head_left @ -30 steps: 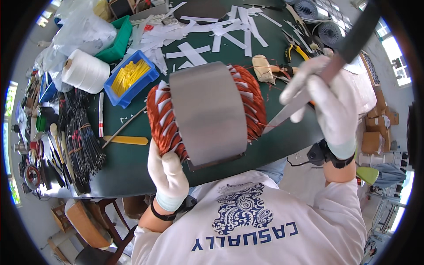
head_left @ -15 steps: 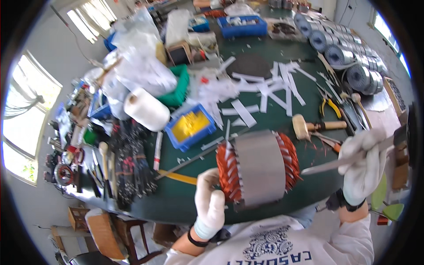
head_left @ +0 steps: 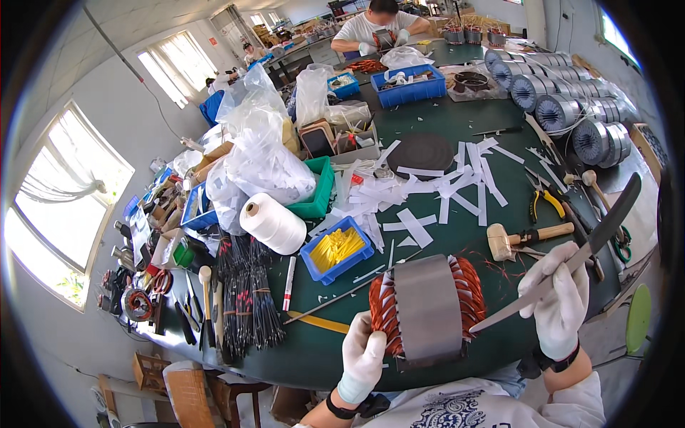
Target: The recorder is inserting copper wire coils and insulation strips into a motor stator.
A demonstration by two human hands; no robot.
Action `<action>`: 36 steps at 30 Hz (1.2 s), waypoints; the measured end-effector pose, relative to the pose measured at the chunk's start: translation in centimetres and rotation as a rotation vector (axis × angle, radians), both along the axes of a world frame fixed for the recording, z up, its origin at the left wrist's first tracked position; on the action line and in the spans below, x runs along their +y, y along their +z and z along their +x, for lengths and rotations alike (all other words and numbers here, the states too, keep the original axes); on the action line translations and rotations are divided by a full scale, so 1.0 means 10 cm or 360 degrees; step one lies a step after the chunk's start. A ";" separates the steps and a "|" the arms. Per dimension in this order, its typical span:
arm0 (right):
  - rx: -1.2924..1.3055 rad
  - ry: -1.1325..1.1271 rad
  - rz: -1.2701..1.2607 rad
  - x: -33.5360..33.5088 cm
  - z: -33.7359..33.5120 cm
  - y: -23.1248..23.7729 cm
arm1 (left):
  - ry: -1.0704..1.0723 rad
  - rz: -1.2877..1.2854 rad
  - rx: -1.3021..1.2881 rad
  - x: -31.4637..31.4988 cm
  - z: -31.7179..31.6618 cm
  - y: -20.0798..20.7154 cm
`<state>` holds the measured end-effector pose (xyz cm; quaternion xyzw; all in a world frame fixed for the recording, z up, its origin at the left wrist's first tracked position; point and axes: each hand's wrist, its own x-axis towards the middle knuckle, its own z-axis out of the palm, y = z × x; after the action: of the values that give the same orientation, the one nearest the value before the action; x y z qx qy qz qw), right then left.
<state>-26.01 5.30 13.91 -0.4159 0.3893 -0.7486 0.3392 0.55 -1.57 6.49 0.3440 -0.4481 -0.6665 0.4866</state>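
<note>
A motor stator (head_left: 430,308) lies on its side at the table's front, a grey steel cylinder with orange copper windings bulging from both ends. My gloved left hand (head_left: 362,357) grips its left winding end, thumb toward me and the other fingers partly hidden behind the copper. In my gloved right hand (head_left: 558,299) is a long, flat, grey pointed blade (head_left: 606,217), slanting from upper right down to the left. Its tip is at the lower edge of the right-hand windings; whether it touches them I cannot tell. White insulation strips show between the coils.
Behind the stator lie a wooden mallet (head_left: 531,239), yellow-handled pliers (head_left: 546,203) and white paper strips (head_left: 457,182). To the left are a blue tray (head_left: 365,257) of yellow pieces, a white thread cone (head_left: 273,223) and bundled black sleeves (head_left: 250,299). A co-worker (head_left: 382,32) sits across the table.
The view has tilted up, showing more of the room. My right hand has tipped the blade steeper and brought its point close to the right windings. My left hand keeps its hold.
</note>
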 end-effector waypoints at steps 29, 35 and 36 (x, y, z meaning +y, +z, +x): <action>0.0746 -0.0392 0.0380 -0.18 -0.84 -0.36 | 0.0336 -0.0434 -0.0570 0.14 -0.11 -0.06; 0.0589 -0.0344 -0.0199 -0.13 -0.58 0.39 | 0.0428 -0.0385 -0.0555 0.16 -0.10 -0.07; 0.0591 -0.0457 -0.0267 -0.08 -0.58 0.47 | 0.0386 -0.0389 -0.0510 0.16 -0.13 -0.06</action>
<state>-31.82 4.48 18.61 -0.5135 0.4365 -0.7296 0.1163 -0.73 -0.01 5.89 0.4350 -0.5524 -0.4809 0.5238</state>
